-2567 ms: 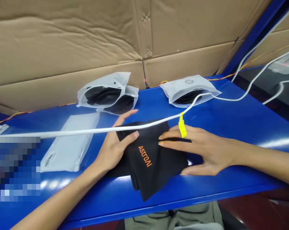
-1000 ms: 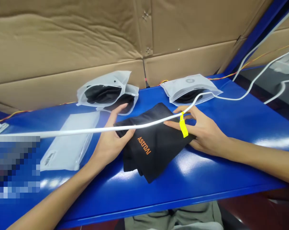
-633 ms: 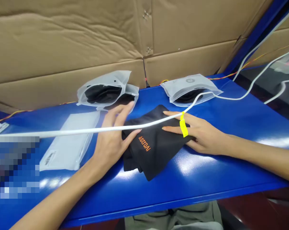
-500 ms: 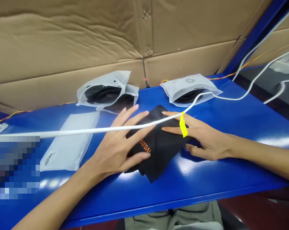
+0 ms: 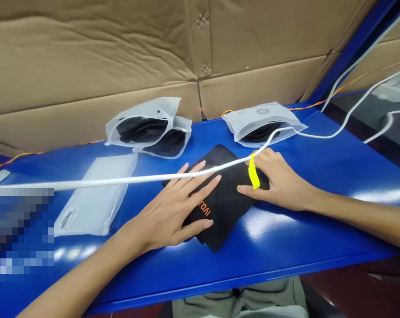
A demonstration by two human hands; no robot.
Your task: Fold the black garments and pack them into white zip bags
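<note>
A folded piece of black fabric (image 5: 221, 198) with orange lettering lies at an angle on the blue table (image 5: 147, 278). My left hand (image 5: 173, 212) rests flat on its left part, fingers spread, covering some of the letters. At the right corner of the fabric is my right hand (image 5: 279, 181), its fingers curled and its thumb on top, gripping the edge. Part of those fingertips is hidden behind a yellow tag (image 5: 254, 176) on a white cable (image 5: 133, 180) that crosses in front of both hands.
Toward the back stand open white pouches (image 5: 143, 119) with black fabric inside, and another such pouch (image 5: 266, 123) to their right. A flat white pouch (image 5: 94, 194) lies left of my left hand. Brown padded panels (image 5: 269, 39) form the back wall.
My right hand has gone from outstretched fingers to curled ones at the fabric's right corner. My left hand has shifted slightly down and right, and the lettering has moved a little.
</note>
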